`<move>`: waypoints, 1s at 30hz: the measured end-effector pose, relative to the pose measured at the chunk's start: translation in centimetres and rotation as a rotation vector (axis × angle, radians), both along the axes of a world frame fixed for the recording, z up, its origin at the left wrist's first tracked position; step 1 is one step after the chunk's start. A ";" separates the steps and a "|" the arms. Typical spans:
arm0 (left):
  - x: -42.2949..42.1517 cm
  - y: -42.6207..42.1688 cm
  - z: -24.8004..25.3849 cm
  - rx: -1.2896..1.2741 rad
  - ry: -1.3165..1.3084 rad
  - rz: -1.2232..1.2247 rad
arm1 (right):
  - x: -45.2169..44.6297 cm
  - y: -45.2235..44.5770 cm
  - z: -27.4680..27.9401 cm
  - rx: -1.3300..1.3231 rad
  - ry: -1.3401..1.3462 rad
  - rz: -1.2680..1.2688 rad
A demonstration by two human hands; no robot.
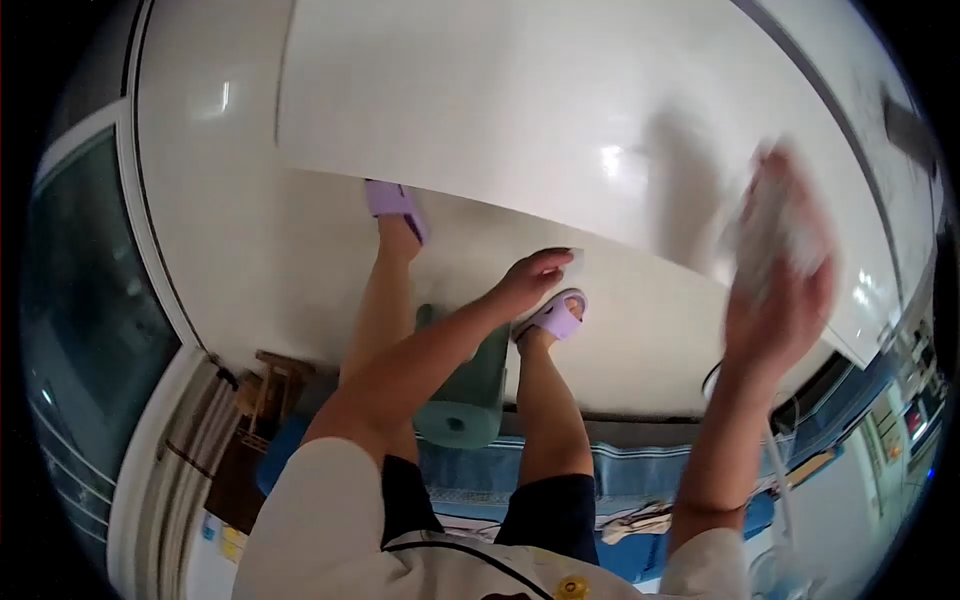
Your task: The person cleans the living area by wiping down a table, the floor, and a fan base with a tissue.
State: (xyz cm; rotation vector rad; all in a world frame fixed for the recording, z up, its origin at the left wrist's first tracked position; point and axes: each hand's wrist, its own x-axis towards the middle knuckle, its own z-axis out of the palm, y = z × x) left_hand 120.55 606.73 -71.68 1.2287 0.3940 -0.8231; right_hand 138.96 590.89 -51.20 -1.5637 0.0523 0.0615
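Observation:
My right hand is raised at the right, over the white tabletop and blurred by motion. Its fingers close around a crumpled white wad, which could be tissue or thin plastic. Lower and nearer the middle, my left hand is beside the table's near edge, above the floor. A small whitish piece is pinched between its thumb and fingers; its kind is not clear.
Lavender slippers are on my feet, one partly under the table edge. A green cylindrical roller lies between my legs. Behind are a blue-covered sofa and a wooden stool. A pale cable hangs at right.

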 end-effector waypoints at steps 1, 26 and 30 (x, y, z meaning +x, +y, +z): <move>-0.6 -0.1 1.7 0.003 -0.001 -0.034 | -4.2 -1.4 0.2 0.064 0.050 0.057; 1.5 -4.4 9.8 0.265 -0.663 -1.493 | -22.5 14.3 -43.8 -0.621 0.021 0.140; 2.4 -4.6 9.9 0.387 -0.711 -1.818 | -21.9 -1.9 -44.3 -1.070 0.411 -0.101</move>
